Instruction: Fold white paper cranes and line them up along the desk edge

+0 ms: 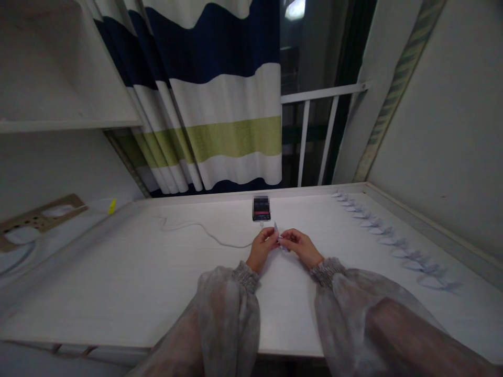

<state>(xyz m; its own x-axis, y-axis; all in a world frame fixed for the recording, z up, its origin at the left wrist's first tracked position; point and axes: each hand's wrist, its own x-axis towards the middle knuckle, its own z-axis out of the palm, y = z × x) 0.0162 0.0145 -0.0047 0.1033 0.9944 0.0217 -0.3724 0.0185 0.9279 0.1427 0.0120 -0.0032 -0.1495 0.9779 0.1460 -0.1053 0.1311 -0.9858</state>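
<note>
- White desk, running beneath everything else listed.
- Pale folded pieces, lined up along its right side.
- Left hand and right hand, nearly meeting.
- Phone, lying just beyond them.
- Small pale piece, between the hands, pinched by both sets of fingertips.

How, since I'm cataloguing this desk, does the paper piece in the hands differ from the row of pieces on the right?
The paper piece is single; the row of pieces holds several. The paper piece is held by the left hand and right hand; the row sits untouched on the desk. Both look pale.
</note>
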